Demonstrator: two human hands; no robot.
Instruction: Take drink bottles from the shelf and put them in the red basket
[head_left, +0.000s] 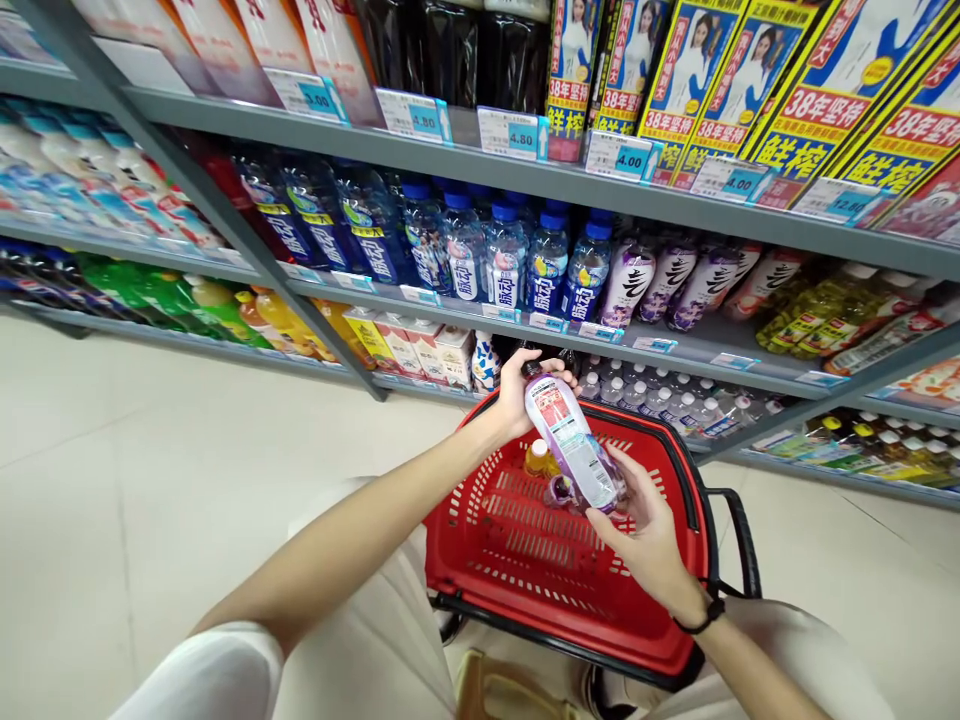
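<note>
I hold a purple drink bottle point(571, 440) with a white and pink label above a red shopping basket point(525, 570). My left hand point(525, 390) grips its capped top end. My right hand point(645, 525) cups its lower end from below. The bottle lies tilted, cap pointing away from me. Inside the basket a small bottle with a yellow cap point(538, 458) shows just under the held bottle. Both hands hover over the basket's far half.
Grey store shelves point(525, 180) run across in front, stocked with blue-capped water bottles point(510, 250), purple bottles point(667, 275), green and orange drinks point(187, 300) and yellow cartons point(750, 80). Price tags line the shelf edges. Pale floor tiles point(150, 450) stretch left. A black basket handle point(742, 545) sticks out right.
</note>
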